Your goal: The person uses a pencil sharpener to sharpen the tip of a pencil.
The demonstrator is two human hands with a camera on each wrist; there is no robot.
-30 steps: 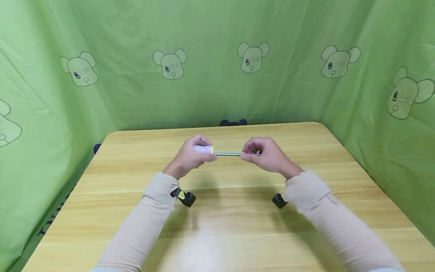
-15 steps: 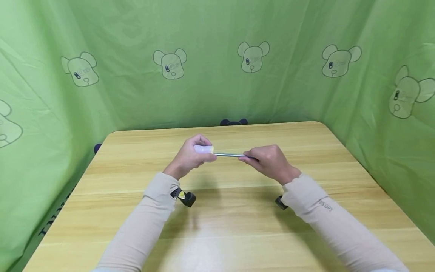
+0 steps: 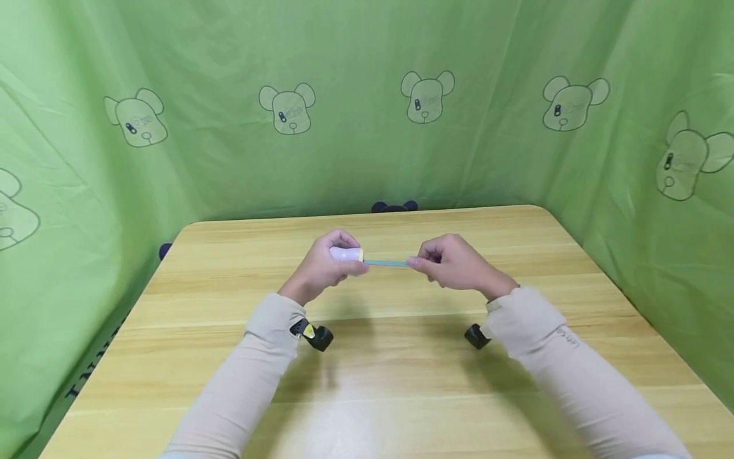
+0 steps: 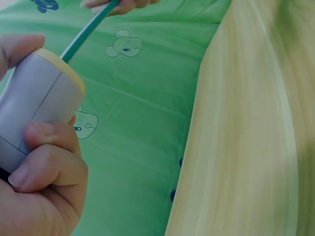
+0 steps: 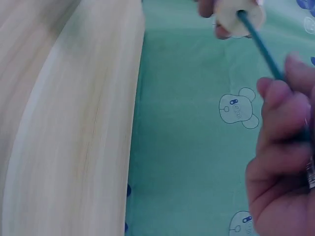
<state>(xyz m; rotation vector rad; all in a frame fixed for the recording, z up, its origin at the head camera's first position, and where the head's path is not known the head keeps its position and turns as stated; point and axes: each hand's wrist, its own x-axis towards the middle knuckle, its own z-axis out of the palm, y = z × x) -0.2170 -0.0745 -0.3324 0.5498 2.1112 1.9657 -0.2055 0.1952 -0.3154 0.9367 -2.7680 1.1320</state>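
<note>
"What has the left hand [image 3: 321,271] got?"

"It holds a fat, pale purple tube [image 3: 346,254]. The thumb and fingers bend round it, so the hand is just as wide as the tube. One end of the tube pokes out past the fingers, and it has a yellow rim [image 4: 72,73]."

"And the right hand [image 3: 455,262]?"

"That one pinches a thin green stick [image 3: 387,262]. The finger and thumb are very close, with only the stick between them. The other fingers are curled in too."

"Do the two things touch?"

"Yes. The right wrist view shows the stick going into a dark hole [image 5: 241,14] in the middle of the tube's end. How deep it goes, nobody can tell. The other end of the stick is partly hidden in the right hand."

"Where are they?"

"Up above the wooden table [image 3: 401,414], near the middle, lying nearly flat from side to side. The tube is on the person's left. The hands are apart, and a bit of stick shows between them."

"What is behind?"

"A green curtain [image 3: 355,166] with bear faces [image 3: 425,102] on it. The person wears long, light sleeves [image 3: 235,389]."
</note>
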